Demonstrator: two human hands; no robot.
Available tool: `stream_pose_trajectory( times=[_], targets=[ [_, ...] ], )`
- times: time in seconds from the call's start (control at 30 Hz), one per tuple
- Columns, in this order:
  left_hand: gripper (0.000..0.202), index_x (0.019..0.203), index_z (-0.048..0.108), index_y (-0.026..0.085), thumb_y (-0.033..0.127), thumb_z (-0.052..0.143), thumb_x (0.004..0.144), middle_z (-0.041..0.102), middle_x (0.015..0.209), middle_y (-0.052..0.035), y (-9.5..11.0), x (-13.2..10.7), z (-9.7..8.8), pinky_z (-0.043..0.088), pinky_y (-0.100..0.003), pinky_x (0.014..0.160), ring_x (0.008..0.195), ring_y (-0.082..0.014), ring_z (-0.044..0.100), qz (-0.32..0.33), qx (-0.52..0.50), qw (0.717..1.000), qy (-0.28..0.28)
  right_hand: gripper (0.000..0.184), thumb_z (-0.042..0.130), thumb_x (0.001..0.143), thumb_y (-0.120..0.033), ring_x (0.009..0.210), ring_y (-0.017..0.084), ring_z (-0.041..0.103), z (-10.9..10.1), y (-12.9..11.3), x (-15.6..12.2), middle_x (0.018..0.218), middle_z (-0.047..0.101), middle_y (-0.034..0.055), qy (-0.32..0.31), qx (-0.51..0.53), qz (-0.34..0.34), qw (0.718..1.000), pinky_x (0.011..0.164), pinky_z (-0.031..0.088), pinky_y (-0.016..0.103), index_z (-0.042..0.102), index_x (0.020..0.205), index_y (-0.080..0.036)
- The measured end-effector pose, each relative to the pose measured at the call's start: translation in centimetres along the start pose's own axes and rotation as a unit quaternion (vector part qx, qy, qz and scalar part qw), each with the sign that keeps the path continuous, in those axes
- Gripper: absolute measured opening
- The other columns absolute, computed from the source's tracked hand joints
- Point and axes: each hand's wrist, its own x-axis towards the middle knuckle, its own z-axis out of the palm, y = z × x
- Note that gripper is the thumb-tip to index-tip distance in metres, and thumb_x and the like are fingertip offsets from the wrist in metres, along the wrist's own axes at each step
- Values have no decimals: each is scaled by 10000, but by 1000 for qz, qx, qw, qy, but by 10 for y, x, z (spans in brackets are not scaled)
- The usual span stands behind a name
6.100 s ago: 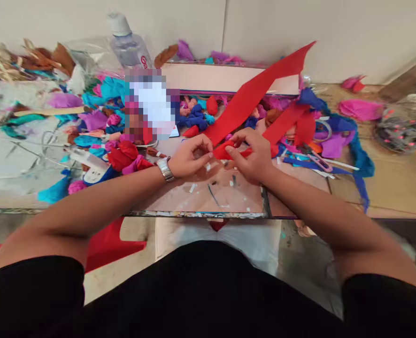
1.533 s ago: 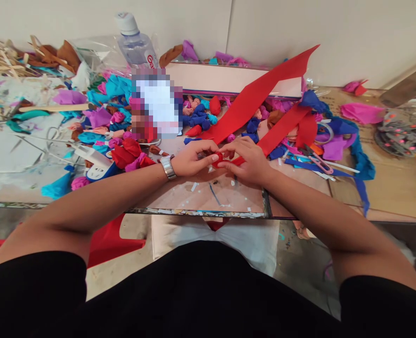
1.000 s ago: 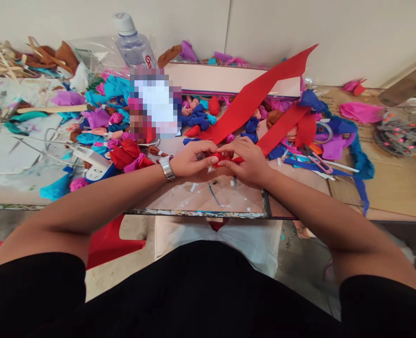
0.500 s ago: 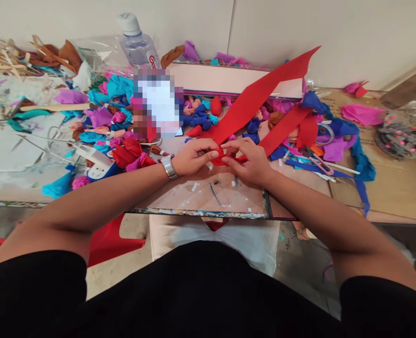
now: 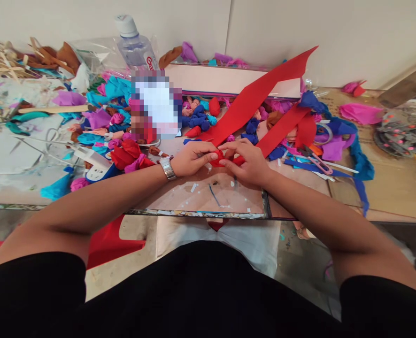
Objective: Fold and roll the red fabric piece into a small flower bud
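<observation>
Between the fingertips of both hands is a small crumpled piece of red crepe paper [image 5: 216,161], just above the table's front part. My left hand [image 5: 194,157], with a metal-band watch [image 5: 167,168] at the wrist, pinches it from the left. From the right, my right hand [image 5: 248,162] grips it between thumb and curled fingers. A long red crepe paper strip [image 5: 253,98] runs from behind the hands up to the right. Another red strip [image 5: 281,126] passes behind my right hand. Whether either joins the held piece is hidden by the fingers.
Colourful paper pieces [image 5: 98,117] cover the table behind the hands. A bottle [image 5: 135,47], a blurred phone [image 5: 158,105] and a power strip [image 5: 97,169] stand or lie left. Pink-handled scissors [image 5: 320,165] and a blue strip [image 5: 361,159] lie right, near cardboard [image 5: 387,183].
The fingers have shifted slightly around the red crepe paper, which shows a little more between them. Both hands stay in nearly the same place.
</observation>
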Motion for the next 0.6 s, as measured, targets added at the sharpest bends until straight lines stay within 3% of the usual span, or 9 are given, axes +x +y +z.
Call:
stream_pose_trajectory(
  times=[0.27, 0.43, 0.53, 0.6],
  targets=[
    [570, 769, 704, 160, 591, 503, 1084, 647, 681, -35, -2, 0, 0, 401, -243, 657, 653, -108, 552, 23, 36, 999, -29, 414, 650, 1025, -566, 899, 181, 711, 2, -1, 2, 858, 744, 21, -26, -7, -9, 1000, 954, 491, 366, 728, 1234, -217],
    [480, 949, 759, 158, 584, 567, 1059, 749, 826, -59, -2, -2, 1, 454, -240, 711, 736, -120, 634, 13, 20, 999, -36, 286, 641, 1019, -457, 814, 166, 662, 2, -2, 1, 868, 732, 15, 15, -21, -8, 1000, 932, 493, 382, 712, 1159, -219],
    [450, 1071, 766, 151, 562, 583, 1051, 775, 922, -73, -3, -3, 2, 480, -251, 734, 780, -134, 651, -6, 24, 999, -25, 284, 639, 1003, -471, 844, 186, 649, 1, -2, 0, 912, 730, 37, 52, -28, 27, 998, 906, 509, 391, 689, 1125, -219],
    [437, 1052, 757, 145, 540, 570, 1055, 766, 922, -70, -5, -4, 2, 481, -258, 736, 778, -136, 642, -17, 30, 999, -16, 297, 636, 993, -492, 853, 193, 642, 0, -1, 0, 929, 724, 48, 73, -28, 44, 996, 891, 516, 396, 676, 1101, -219]
  ],
)
